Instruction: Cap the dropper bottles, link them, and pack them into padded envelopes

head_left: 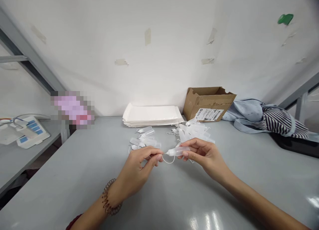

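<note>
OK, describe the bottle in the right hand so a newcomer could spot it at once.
On the grey table, find the cardboard box, then the pile of bottles before it. Nearer the camera, the right hand holds a small translucent bottle sideways, white strap looping below. Unlike its neighbours, it is gripped, with the left hand at its thin tip.

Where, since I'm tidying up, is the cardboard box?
In the head view, the cardboard box stands right of the white stack, left of the cloth bundle.

Grey table (164, 200); small bottles (196, 133), white stack (156, 114), cardboard box (211, 105), cloth (246, 112)
</note>
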A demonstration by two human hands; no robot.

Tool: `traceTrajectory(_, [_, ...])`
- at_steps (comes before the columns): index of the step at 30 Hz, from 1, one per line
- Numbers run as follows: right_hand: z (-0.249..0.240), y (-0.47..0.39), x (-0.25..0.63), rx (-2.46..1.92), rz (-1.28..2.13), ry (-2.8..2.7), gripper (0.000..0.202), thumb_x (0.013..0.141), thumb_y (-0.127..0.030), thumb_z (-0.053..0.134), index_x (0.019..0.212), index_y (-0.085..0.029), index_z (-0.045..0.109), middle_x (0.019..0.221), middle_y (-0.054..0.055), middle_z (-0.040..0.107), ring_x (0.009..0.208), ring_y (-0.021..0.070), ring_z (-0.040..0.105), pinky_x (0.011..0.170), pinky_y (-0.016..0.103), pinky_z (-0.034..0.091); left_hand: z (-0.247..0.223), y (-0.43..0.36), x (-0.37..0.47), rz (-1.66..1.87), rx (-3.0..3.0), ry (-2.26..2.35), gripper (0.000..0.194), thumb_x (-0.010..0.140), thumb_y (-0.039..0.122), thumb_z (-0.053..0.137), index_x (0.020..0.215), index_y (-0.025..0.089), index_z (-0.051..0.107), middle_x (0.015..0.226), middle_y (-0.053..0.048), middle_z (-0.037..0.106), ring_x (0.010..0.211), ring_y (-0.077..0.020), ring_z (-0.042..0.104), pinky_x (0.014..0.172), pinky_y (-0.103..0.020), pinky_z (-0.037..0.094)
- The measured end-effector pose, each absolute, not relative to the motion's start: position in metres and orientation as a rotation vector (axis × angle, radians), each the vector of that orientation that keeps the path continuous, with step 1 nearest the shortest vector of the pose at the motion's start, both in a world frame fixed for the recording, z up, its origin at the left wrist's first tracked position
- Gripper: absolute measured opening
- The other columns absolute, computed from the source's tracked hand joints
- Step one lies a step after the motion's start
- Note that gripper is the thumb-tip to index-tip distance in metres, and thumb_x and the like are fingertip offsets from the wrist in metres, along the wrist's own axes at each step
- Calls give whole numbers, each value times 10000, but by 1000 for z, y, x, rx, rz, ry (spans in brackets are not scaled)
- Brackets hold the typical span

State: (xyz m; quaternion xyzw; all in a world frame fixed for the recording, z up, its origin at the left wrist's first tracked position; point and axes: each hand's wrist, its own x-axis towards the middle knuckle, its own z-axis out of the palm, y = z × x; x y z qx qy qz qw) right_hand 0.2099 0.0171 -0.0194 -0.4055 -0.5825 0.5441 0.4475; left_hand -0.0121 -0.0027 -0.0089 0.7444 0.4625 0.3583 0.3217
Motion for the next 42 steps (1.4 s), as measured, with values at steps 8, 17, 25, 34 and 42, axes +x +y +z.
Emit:
traceTrajectory(8, [-21,14,210,-1014,1296,-1497,222,749,-339,695,893,-175,651,790,65,717,703,179,678,628,302,552,-8,-2,-12,941,1958,1237,211,885,244,488,893,207,695,722,1,694,632,-128,623,588,-228,490])
traceTrajectory(17, [-24,10,208,-1012,981,-1719,151,807,-298,640,892,-173,636,634,15,659,568,148,647,545,273,534,-12,-1,-12,955,2009,1237,208,882,231,486,862,198,690,717,-1,688,622,-125,616,596,-225,484])
traceTrajectory(25, [-31,4,206,-927,601,-1903,97,849,-224,591,943,-203,607,664,3,667,535,122,632,485,223,512,-16,0,-12,877,1977,1220,223,884,214,462,827,188,676,703,-5,667,620,-124,604,598,-226,478])
traceTrajectory(34, [-39,-2,202,-908,547,-1943,105,883,-240,531,955,-205,598,614,-6,638,509,123,617,482,224,499,-16,-2,-13,846,2026,1226,233,872,191,454,741,188,647,651,6,641,587,-118,579,602,-224,450])
traceTrajectory(42, [-41,-6,200,-914,502,-1955,86,875,-193,538,947,-184,584,620,1,634,499,116,597,464,215,477,-20,-2,-12,827,2074,1222,231,869,188,449,743,188,642,642,-4,633,583,-129,568,581,-232,437])
